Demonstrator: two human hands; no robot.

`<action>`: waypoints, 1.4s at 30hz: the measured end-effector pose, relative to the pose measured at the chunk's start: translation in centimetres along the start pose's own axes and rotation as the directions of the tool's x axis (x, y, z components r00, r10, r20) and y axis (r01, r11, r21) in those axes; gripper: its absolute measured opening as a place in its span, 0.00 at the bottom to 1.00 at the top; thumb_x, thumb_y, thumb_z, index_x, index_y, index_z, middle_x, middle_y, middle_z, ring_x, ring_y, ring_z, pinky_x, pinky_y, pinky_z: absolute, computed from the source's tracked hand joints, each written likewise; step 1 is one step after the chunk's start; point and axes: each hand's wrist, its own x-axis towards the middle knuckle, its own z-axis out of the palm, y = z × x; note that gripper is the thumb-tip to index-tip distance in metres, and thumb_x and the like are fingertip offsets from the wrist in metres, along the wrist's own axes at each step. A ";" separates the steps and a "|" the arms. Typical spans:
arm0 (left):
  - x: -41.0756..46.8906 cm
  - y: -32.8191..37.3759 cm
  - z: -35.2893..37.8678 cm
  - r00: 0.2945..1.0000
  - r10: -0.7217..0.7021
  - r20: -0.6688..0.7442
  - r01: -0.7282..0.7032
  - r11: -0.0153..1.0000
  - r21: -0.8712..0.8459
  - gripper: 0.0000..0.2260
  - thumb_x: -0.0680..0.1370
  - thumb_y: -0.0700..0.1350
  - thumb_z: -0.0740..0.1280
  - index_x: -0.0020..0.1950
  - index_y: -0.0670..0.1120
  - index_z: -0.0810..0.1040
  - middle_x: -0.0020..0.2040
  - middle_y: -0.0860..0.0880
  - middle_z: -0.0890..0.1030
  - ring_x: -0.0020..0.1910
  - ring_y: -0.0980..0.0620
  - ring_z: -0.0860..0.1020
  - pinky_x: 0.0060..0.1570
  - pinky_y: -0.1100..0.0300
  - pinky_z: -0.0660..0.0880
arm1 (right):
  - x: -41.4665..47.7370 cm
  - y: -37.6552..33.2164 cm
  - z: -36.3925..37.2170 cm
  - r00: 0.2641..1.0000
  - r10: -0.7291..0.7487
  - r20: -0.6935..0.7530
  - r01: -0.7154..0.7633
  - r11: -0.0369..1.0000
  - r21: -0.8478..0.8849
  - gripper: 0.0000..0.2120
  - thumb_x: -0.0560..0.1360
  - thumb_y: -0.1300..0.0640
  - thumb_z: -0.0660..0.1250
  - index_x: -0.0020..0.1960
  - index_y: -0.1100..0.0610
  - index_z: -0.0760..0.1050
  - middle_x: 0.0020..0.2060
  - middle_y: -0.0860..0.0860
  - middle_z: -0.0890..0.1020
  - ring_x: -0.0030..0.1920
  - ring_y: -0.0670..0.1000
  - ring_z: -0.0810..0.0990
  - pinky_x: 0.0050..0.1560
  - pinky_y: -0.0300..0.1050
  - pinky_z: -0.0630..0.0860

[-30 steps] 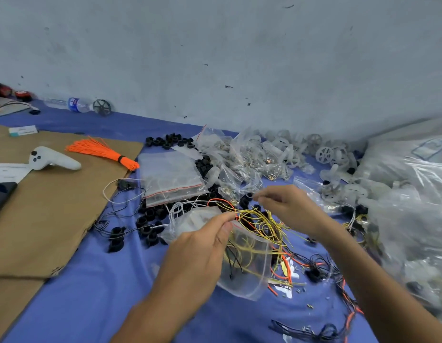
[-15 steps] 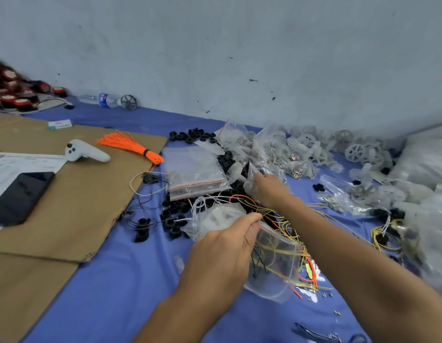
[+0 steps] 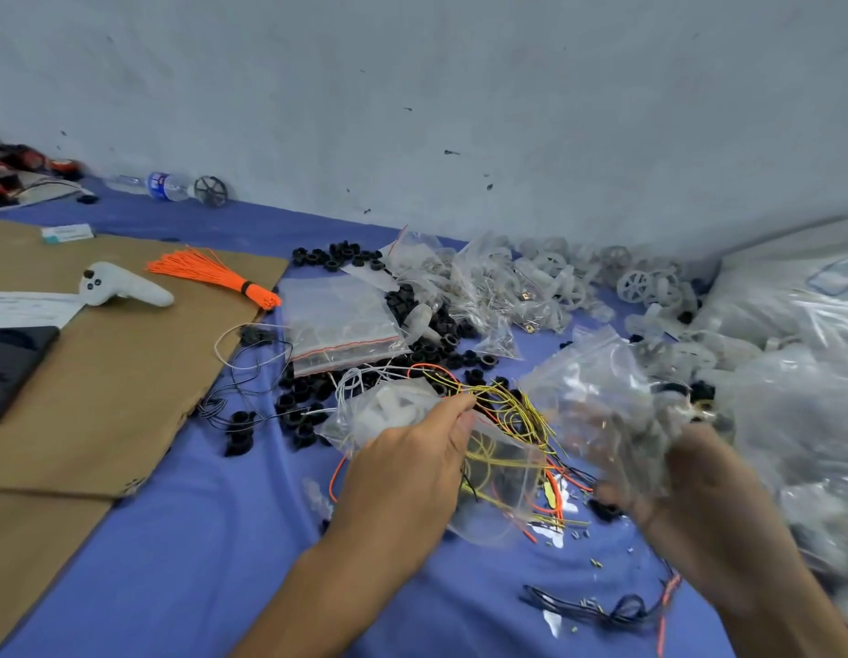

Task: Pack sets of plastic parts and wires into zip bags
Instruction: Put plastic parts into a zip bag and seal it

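Left grip [image 3: 412,472] pinches a part-filled zip bag [image 3: 503,510] of wires [image 3: 512,410]; blurred right grip [image 3: 697,505] clutches a second bag [image 3: 597,396]; heaps of loose parts [image 3: 555,287] remain unpacked.

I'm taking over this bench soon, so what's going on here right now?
A person is packing kits. Their left hand pinches the mouth of a zip bag that holds yellow wires and a white plastic part. Their right hand, blurred, holds a second clear bag of small parts up beside it. Loose black rings, a stack of flat zip bags and white wheels lie on the blue cloth around them.
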 end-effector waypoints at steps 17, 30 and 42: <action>-1.9 1.0 1.0 0.959 0.276 -0.067 -0.244 0.921 0.304 0.14 0.78 0.49 0.63 0.62 0.60 0.75 0.37 0.56 0.83 0.33 0.50 0.81 0.26 0.60 0.71 | 2.7 9.8 6.1 0.964 0.243 -0.104 -0.245 0.969 -0.005 0.19 0.79 0.71 0.51 0.41 0.58 0.76 0.34 0.54 0.80 0.38 0.47 0.81 0.35 0.37 0.76; -5.7 -2.6 0.6 0.967 0.250 0.059 -0.250 0.968 0.005 0.34 0.70 0.71 0.62 0.75 0.68 0.56 0.45 0.66 0.73 0.46 0.64 0.74 0.45 0.71 0.70 | 0.5 9.2 3.9 0.987 -0.012 0.162 0.162 0.154 -0.975 0.08 0.77 0.61 0.66 0.55 0.54 0.79 0.50 0.49 0.82 0.52 0.46 0.76 0.48 0.31 0.70; -2.8 -5.5 0.4 0.758 0.613 -0.224 -0.544 0.783 0.300 0.01 0.78 0.44 0.69 0.47 0.49 0.80 0.49 0.55 0.79 0.46 0.51 0.77 0.47 0.60 0.74 | 2.5 6.5 0.3 0.970 0.014 -0.243 -0.194 0.649 -0.736 0.10 0.76 0.59 0.67 0.51 0.45 0.81 0.39 0.44 0.82 0.32 0.51 0.79 0.35 0.53 0.81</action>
